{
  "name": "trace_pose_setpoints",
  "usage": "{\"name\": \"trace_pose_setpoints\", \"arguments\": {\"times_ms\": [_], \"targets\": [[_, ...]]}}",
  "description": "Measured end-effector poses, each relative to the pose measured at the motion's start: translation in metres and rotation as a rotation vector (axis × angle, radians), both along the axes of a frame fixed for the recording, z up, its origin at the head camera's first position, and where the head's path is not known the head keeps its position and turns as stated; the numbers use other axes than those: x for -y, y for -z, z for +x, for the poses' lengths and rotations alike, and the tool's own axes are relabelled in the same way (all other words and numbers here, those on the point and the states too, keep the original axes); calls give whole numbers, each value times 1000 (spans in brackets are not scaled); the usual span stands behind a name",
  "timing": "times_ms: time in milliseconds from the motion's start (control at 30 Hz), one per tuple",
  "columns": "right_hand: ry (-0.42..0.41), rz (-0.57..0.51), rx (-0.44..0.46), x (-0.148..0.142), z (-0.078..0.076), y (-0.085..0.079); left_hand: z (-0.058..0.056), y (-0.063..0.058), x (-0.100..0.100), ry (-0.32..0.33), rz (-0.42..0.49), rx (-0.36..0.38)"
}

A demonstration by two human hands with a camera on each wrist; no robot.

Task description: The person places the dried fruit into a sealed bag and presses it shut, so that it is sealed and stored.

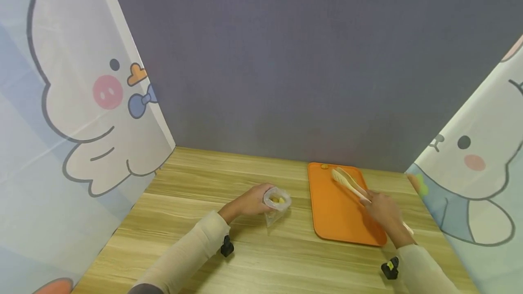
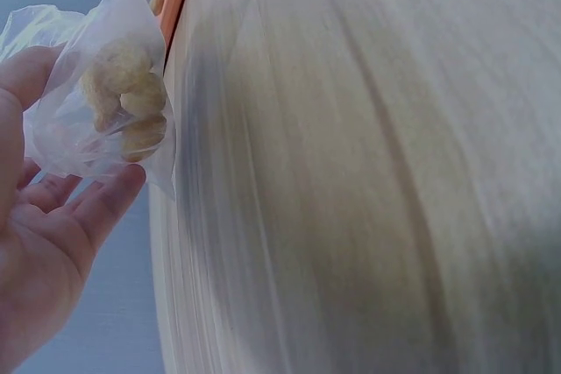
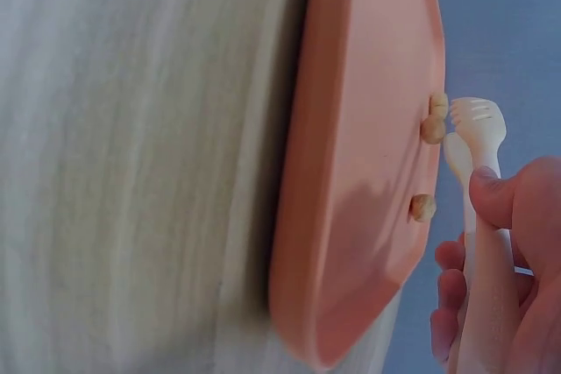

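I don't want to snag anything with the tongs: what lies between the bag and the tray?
Just bare table: the head view shows nothing lying between the bag and the tray.

I hold cream tongs slanted over an orange tray and, beside it, an open translucent bag of yellowish pieces.

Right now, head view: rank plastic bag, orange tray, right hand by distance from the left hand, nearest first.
1. Plastic bag: held in the left hand.
2. Orange tray: right of the bag.
3. Right hand: at the tray's right edge, gripping tongs.
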State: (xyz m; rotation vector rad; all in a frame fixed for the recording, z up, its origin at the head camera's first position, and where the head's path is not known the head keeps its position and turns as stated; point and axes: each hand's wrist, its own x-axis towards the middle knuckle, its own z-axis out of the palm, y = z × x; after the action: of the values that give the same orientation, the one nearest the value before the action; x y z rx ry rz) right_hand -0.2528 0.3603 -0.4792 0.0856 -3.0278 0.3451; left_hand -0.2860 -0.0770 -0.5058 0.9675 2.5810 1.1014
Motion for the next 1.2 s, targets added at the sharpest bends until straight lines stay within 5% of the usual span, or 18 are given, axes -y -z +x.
{"name": "trace_pose_setpoints", "arguments": {"times_ms": [400,1200], "targets": [[62,-22,43,-1,-4,5,1,0,2,-10,2,-8],[26,60,31,-2,-3,10,3,-1,1,-19,10,-12]]}}
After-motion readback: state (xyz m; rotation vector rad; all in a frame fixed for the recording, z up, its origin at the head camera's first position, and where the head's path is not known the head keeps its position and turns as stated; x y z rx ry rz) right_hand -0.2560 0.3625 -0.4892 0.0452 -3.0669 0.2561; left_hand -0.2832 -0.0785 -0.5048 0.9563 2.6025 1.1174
